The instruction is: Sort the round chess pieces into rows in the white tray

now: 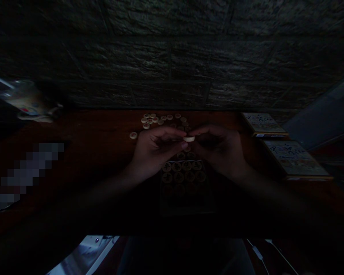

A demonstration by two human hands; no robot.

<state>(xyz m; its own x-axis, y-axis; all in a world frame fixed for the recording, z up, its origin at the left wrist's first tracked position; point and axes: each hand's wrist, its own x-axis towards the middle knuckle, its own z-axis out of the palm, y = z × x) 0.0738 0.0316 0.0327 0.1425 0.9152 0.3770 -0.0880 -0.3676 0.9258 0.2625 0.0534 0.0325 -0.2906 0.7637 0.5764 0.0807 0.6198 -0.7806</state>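
Observation:
A pale round xiangqi piece (189, 139) is held edge-on over the table between my two hands. My left hand (150, 149) pinches it from the left with thumb and fingertips. From the right, my right hand (225, 151) has its fingertips closed on the same piece. Below them lies a shallow box (186, 209) with xiangqi pieces (187, 165) set in neat rows, dark characters facing up. Its near part is very dark. Loose xiangqi pieces (155, 120) are scattered beyond my hands, some partly hidden behind the fingers.
Two flat printed boxes (295, 158) lie at the right of the wooden table (103, 130). At the far left stands a clear cup (27, 97) with a straw. A stone-block wall (172, 57) rises behind the table. White cables (258, 253) hang below at the right.

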